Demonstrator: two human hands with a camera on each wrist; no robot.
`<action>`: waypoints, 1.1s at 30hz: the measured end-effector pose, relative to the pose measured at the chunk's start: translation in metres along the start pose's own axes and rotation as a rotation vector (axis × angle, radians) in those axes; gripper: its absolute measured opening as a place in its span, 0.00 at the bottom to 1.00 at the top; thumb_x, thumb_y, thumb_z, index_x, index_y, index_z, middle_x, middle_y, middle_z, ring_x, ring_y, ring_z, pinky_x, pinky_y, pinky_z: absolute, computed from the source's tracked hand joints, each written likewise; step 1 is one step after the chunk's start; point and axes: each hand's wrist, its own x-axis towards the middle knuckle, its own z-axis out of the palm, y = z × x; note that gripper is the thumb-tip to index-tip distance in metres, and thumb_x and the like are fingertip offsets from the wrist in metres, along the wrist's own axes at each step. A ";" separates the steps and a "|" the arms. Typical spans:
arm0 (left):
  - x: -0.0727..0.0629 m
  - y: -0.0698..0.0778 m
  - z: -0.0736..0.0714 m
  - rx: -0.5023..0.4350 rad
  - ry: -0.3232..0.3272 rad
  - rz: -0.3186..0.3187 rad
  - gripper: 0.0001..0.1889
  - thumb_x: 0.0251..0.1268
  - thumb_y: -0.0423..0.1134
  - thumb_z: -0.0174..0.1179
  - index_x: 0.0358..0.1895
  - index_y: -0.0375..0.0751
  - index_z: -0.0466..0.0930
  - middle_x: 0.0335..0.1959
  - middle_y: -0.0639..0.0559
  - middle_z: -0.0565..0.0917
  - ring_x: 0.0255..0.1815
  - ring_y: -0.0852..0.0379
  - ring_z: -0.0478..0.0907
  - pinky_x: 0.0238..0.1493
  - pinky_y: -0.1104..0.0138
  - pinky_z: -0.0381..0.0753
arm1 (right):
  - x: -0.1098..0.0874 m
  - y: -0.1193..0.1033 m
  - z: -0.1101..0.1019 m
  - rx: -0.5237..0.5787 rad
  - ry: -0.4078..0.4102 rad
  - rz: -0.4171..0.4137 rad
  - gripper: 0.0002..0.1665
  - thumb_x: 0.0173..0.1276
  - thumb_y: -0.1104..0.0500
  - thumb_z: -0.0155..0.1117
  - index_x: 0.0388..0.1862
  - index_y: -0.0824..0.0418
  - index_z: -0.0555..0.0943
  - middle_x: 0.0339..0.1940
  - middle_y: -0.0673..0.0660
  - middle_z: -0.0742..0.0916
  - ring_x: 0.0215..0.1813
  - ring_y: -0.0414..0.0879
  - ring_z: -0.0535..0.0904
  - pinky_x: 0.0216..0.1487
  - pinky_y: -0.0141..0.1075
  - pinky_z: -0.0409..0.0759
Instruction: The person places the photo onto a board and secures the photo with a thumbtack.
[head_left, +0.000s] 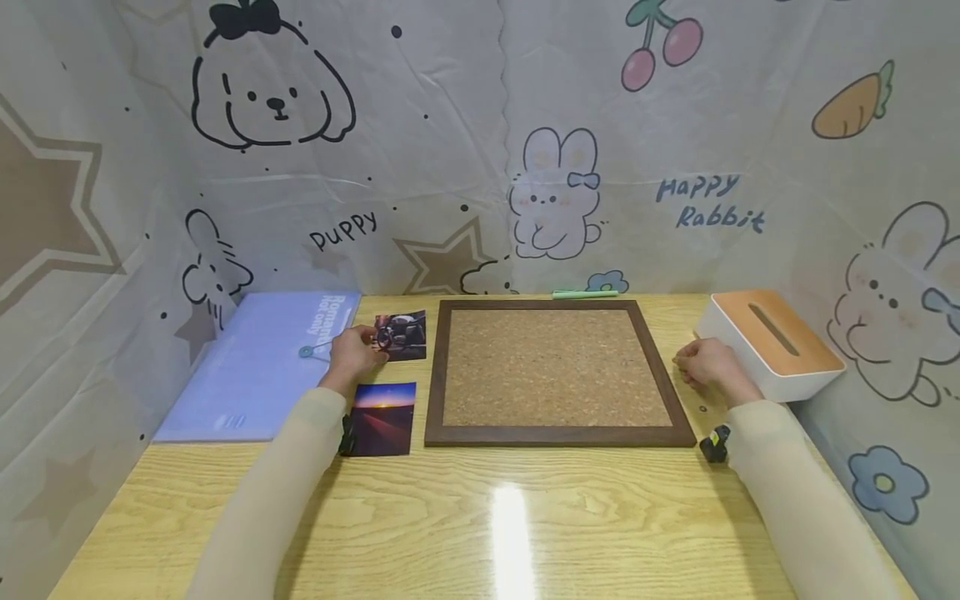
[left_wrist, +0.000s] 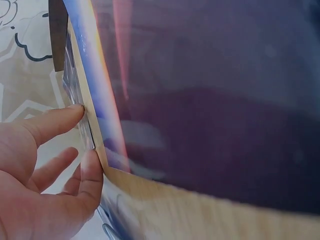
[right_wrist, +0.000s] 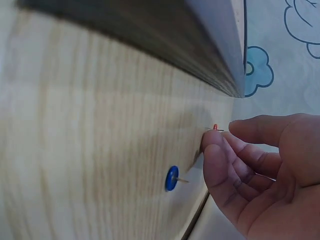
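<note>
In the head view my left hand [head_left: 356, 354] is at the left edge of a photo of a motorcycle [head_left: 405, 335], its fingers touching the print near a corner. The left wrist view shows thumb and fingers [left_wrist: 91, 172] spread around that corner. Just nearer lies a sunset photo [head_left: 384, 418]. My right hand [head_left: 708, 365] is low over the table, right of the framed cork board [head_left: 555, 367]. Its thumb and index fingertips pinch at a red thumbtack [right_wrist: 215, 127], which they partly hide. A blue thumbtack [right_wrist: 172, 178] rests pin up close by.
A white tissue box with an orange lid [head_left: 772, 333] stands just right of my right hand. A light blue document folder [head_left: 262, 367] lies on the left. Behind the cork board is a green pen [head_left: 585, 294]. Printed curtain [head_left: 450, 100] surrounds the table.
</note>
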 end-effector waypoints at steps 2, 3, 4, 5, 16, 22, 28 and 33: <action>0.001 -0.001 0.000 -0.015 -0.003 -0.003 0.31 0.58 0.33 0.69 0.67 0.35 0.73 0.63 0.35 0.78 0.65 0.39 0.73 0.70 0.50 0.69 | 0.002 0.001 0.001 -0.006 -0.002 0.004 0.17 0.74 0.62 0.53 0.47 0.77 0.79 0.20 0.54 0.85 0.22 0.41 0.80 0.27 0.33 0.79; 0.001 -0.002 -0.001 -0.019 -0.005 -0.001 0.31 0.58 0.33 0.69 0.67 0.35 0.74 0.63 0.35 0.78 0.65 0.39 0.73 0.70 0.50 0.69 | 0.004 0.002 0.001 -0.009 -0.002 0.004 0.16 0.74 0.62 0.53 0.46 0.77 0.79 0.19 0.53 0.85 0.22 0.40 0.79 0.26 0.32 0.79; 0.001 -0.002 -0.001 -0.028 -0.008 0.000 0.31 0.58 0.32 0.69 0.67 0.35 0.74 0.63 0.35 0.78 0.65 0.39 0.73 0.70 0.50 0.69 | 0.005 0.003 0.001 -0.007 -0.002 0.008 0.16 0.73 0.62 0.53 0.45 0.76 0.80 0.18 0.52 0.84 0.21 0.40 0.79 0.25 0.32 0.78; 0.001 -0.003 -0.001 -0.029 -0.010 0.004 0.30 0.57 0.32 0.69 0.66 0.35 0.74 0.63 0.35 0.78 0.65 0.39 0.73 0.70 0.50 0.69 | 0.006 0.004 0.002 -0.005 -0.002 0.011 0.15 0.73 0.63 0.53 0.44 0.75 0.80 0.18 0.52 0.84 0.20 0.40 0.78 0.25 0.32 0.77; -0.001 -0.003 -0.005 -0.127 -0.038 0.003 0.27 0.56 0.26 0.66 0.63 0.34 0.78 0.59 0.34 0.81 0.58 0.43 0.76 0.66 0.53 0.73 | 0.009 0.005 0.005 -0.051 0.015 0.008 0.12 0.70 0.61 0.57 0.40 0.70 0.81 0.15 0.49 0.82 0.19 0.39 0.77 0.25 0.32 0.73; -0.002 -0.003 -0.006 -0.104 -0.041 0.015 0.26 0.56 0.25 0.65 0.62 0.33 0.79 0.56 0.35 0.84 0.53 0.46 0.78 0.59 0.57 0.75 | 0.007 0.002 0.003 -0.087 0.037 -0.015 0.12 0.71 0.59 0.59 0.38 0.68 0.82 0.15 0.49 0.83 0.20 0.40 0.76 0.27 0.33 0.72; -0.002 -0.003 -0.010 -0.114 -0.083 -0.006 0.27 0.57 0.25 0.61 0.64 0.34 0.77 0.59 0.35 0.81 0.58 0.44 0.75 0.62 0.57 0.74 | 0.008 0.002 0.003 -0.099 0.041 -0.018 0.12 0.71 0.58 0.60 0.41 0.68 0.82 0.16 0.48 0.84 0.21 0.39 0.75 0.28 0.33 0.70; -0.002 -0.005 -0.012 -0.155 -0.114 -0.011 0.27 0.57 0.24 0.61 0.64 0.33 0.77 0.60 0.34 0.81 0.60 0.43 0.75 0.60 0.58 0.75 | 0.008 0.003 0.003 -0.135 0.042 -0.031 0.13 0.71 0.56 0.59 0.41 0.66 0.83 0.17 0.48 0.85 0.23 0.40 0.76 0.31 0.33 0.68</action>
